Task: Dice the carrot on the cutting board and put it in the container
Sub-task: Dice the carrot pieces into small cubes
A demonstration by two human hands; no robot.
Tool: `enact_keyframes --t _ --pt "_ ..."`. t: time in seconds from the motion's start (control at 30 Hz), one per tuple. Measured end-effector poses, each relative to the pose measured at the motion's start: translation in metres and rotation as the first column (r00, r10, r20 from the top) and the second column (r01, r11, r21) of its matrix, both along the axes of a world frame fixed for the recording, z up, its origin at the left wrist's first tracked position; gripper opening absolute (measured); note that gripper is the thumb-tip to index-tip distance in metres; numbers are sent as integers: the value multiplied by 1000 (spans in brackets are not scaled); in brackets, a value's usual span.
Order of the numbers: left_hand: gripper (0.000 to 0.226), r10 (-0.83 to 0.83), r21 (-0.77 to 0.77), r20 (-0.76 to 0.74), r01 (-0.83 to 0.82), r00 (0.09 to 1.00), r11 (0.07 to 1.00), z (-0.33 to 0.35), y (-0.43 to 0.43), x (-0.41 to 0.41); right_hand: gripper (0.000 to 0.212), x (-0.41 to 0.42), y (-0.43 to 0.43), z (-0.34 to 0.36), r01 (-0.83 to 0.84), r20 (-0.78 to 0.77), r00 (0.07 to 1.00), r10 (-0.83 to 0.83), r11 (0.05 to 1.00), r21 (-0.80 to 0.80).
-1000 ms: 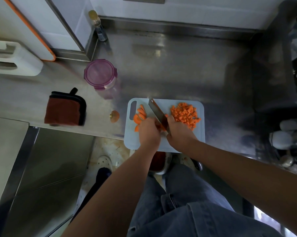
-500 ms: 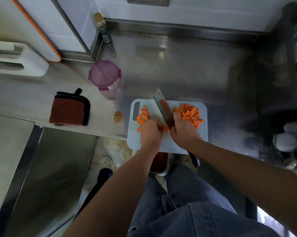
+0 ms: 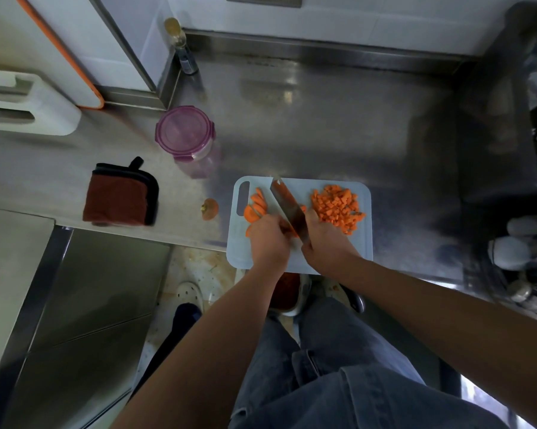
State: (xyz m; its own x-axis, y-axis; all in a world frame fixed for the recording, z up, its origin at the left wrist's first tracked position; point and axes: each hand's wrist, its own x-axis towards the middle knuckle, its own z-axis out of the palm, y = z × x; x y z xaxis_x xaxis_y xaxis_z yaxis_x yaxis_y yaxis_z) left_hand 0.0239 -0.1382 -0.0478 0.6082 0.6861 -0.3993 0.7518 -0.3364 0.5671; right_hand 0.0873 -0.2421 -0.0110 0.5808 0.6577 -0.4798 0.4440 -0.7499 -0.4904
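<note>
Cutting board (image 3: 364, 246): one
Knife (image 3: 287, 209): one
Container (image 3: 185, 134): one
Carrot slices (image 3: 256, 207): roughly five, some hidden
Diced-carrot pile (image 3: 335, 207): one
Carrot end (image 3: 210, 209): one
Folded cloth (image 3: 120, 196): one
Bottle (image 3: 182, 48): one

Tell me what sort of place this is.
Most likely a kitchen, perhaps commercial: a long stainless steel counter, a pale plastic cutting board with diced orange carrot, and a broad steel knife in the right hand while the left hand holds carrot slices.

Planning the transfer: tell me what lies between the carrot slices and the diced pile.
Head view: the knife, gripped by the right hand, lies between the slices and the diced pile.
</note>
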Motion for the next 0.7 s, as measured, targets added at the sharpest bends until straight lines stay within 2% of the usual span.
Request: enact_keyframes --t 0.33,0.4,0.53,0.7 --pt "11 -58 48 -11 59 998 997 2 3 2 69 -6 2 -8 -22 54 998 23 1000 -9" --pt "9 -66 43 -19 67 998 997 3 4 2 64 -4 3 -8 -7 37 999 7 1000 -1" --pt "10 -58 2 15 58 998 998 6 4 1 39 4 5 -8 109 -8 994 -108 991 76" --pt "12 -91 -26 48 93 995 995 14 5 -3 33 19 -3 -6 159 -42 987 -154 977 142"
